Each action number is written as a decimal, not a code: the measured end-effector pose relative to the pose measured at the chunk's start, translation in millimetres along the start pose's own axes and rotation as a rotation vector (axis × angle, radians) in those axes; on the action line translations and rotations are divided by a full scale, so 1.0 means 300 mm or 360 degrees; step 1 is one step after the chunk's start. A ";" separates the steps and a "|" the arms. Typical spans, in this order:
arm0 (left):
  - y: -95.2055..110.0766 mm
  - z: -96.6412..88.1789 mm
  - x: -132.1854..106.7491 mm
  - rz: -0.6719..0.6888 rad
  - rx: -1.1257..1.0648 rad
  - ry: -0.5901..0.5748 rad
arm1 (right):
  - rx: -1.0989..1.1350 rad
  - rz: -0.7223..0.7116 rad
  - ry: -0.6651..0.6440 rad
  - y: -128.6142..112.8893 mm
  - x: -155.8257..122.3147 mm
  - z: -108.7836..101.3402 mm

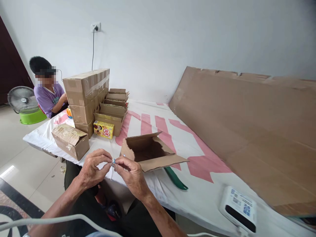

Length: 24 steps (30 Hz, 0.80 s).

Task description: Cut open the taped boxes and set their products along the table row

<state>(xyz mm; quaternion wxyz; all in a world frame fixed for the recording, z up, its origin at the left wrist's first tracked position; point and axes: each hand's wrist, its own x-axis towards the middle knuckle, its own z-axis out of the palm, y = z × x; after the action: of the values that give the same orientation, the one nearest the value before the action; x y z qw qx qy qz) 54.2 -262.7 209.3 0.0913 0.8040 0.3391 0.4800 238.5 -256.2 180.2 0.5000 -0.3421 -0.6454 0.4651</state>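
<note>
My left hand (95, 166) and my right hand (130, 172) meet at the fingertips over the table's front edge. Pinched between them is a tiny blue piece (114, 161), too small to name. Just beyond my right hand stands an open cardboard box (144, 163), its flaps spread and its inside dark. From beneath the box sticks out a green curved handle (175, 179), the rest of it hidden. A taped carton (70, 140) lies left of my hands. Behind it is a yellow printed box (103, 130).
Stacked taped cartons (86, 95) stand at the left, beside a row of open cartons (112, 113). A large cardboard sheet (242, 131) leans at the right. A white device (239, 209) lies near the front edge. Another person (50, 95) sits behind the stack, near a fan (23, 100).
</note>
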 end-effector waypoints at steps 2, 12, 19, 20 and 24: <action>-0.001 0.000 -0.002 -0.0035 -0.0043 -0.0013 | -0.0024 0.0002 -0.0009 -0.003 0.001 0.001; -0.009 -0.014 -0.015 -0.0122 -0.0181 -0.0046 | 0.0018 -0.0037 -0.0033 -0.017 0.009 0.009; -0.008 -0.016 -0.013 -0.0121 -0.0198 -0.0057 | -0.0010 -0.0083 -0.0036 -0.028 0.008 0.009; -0.006 -0.017 -0.012 -0.0130 -0.0197 -0.0062 | -0.0012 -0.0094 -0.0033 -0.027 0.008 0.009; 0.002 -0.021 -0.006 -0.0177 -0.0231 -0.0095 | -0.0033 -0.0128 -0.0027 -0.023 0.008 0.011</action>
<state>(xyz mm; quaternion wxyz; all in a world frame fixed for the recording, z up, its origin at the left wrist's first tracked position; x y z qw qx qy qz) 48.5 -265.4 211.6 0.1858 0.7891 0.3446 0.4733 234.9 -257.2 187.3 0.5093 -0.3171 -0.6676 0.4409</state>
